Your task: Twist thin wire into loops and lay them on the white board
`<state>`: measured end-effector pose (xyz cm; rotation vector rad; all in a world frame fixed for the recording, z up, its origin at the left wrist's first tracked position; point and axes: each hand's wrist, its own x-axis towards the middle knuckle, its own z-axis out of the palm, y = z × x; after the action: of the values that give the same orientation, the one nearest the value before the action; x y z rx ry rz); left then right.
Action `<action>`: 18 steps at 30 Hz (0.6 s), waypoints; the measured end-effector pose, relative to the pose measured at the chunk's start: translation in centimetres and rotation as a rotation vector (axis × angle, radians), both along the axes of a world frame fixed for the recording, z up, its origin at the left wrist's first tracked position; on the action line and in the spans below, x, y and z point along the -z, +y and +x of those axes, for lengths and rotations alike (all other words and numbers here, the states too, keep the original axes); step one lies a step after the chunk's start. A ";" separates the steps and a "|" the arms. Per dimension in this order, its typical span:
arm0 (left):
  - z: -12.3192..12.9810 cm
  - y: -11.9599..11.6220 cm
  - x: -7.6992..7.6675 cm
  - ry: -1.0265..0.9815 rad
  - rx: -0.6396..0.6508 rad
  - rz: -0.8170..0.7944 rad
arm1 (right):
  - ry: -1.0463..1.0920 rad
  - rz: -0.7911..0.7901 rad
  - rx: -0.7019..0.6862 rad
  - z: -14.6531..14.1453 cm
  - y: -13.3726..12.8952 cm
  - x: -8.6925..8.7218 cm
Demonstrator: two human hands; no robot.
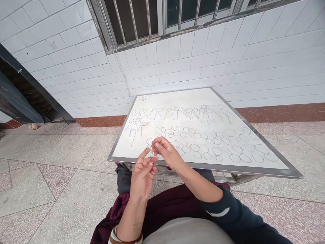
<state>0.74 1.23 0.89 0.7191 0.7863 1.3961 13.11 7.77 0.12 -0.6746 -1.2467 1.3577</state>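
Observation:
My left hand (142, 176) is raised over the table's near edge, thumb and fingers pinched on the lower end of a thin dark wire (151, 155). One of its fingers has a tan bandage (147, 149). My right hand (167, 154) pinches the same wire higher up, its fingertips close to the left ones. A round loop (149, 141) shows just beyond the fingertips; whether it belongs to the held wire or lies on the table I cannot tell. Several wire rings (195, 147) lie on the white tabletop (177, 96), and looped wires with long tails (175, 113) form a row behind them.
A grey metal edge (203, 166) frames the table. A small red-and-white item (144, 98) sits at its far left corner. Behind stands a white tiled wall (162, 73) with a barred window (165, 20). A dark doorway (17, 91) is at left.

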 end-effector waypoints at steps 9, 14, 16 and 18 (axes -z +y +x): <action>-0.6 0.8 1.4 0.619 -0.217 0.161 | -0.149 -0.039 -0.073 0.2 -0.5 0.7; -0.9 1.4 2.1 0.446 -0.149 0.149 | -0.110 -0.110 -0.041 -0.3 -0.4 1.2; -1.1 1.5 2.3 0.387 -0.135 0.142 | -0.097 -0.144 -0.041 -0.4 -0.4 1.4; -1.3 1.7 2.5 0.351 -0.128 0.121 | -0.085 -0.176 -0.049 -0.4 -0.4 1.5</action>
<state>-0.54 2.91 -1.61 1.0413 1.0426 1.4611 12.74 7.40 -1.41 -0.8366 -1.2265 1.5045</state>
